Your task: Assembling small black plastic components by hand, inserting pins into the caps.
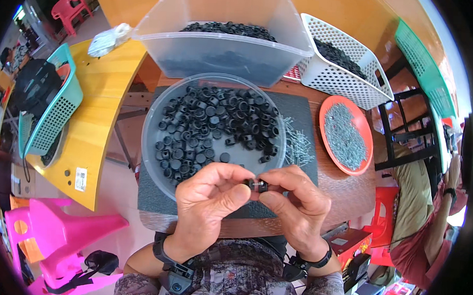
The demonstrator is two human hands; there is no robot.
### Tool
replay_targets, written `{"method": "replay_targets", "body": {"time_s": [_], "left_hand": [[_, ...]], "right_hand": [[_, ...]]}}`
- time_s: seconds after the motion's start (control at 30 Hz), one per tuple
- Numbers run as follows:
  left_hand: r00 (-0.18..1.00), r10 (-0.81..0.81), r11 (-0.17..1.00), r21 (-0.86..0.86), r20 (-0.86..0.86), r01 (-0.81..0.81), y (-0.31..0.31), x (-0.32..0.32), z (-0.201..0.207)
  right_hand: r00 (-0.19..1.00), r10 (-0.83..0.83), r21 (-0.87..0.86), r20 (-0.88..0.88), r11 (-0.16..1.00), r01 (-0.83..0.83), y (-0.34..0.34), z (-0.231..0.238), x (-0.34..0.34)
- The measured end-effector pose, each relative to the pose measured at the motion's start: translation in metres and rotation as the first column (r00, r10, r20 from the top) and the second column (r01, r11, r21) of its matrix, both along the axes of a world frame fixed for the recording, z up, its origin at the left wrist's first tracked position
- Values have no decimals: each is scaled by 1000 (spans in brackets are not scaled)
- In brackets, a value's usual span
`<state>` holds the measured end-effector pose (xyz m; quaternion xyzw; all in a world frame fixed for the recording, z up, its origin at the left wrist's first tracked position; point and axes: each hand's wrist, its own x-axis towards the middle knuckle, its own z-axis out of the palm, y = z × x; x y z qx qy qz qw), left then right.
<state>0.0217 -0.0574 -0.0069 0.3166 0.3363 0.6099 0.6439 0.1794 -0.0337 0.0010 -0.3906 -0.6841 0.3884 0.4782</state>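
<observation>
Left hand: left hand pinched on a small black plastic part, thumb and fingers together
Right hand: right hand gripping the same part from the other side, above the near rim of the round clear bowl
Surface: dark mat on a wooden table; loose nails just beside the bowl
Orange plate: orange plate of nails to the right
Bins: clear tub, white basket behind
Room: pink stools on the floor at left; another person's sleeve at far right

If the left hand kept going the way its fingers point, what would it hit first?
Most likely the right hand: the left hand points rightward at it, with only the small black part pinched between them.
</observation>
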Motion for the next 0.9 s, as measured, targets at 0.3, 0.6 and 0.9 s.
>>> {"method": "replay_targets", "body": {"time_s": [0.3,0.6,0.9], "left_hand": [[982,70,997,42,-176,-63,-2,10,0],[897,142,984,158,-419,-81,-7,12,1],[874,178,980,157,-452,-119,-7,15,3]], "right_hand": [[875,-50,-479,-482,851,-215,-4,-8,13],[755,-84,-523,-650,770,-365,-3,-16,16],[749,-78,-510,-658,778,-367,-4,-17,16]]}}
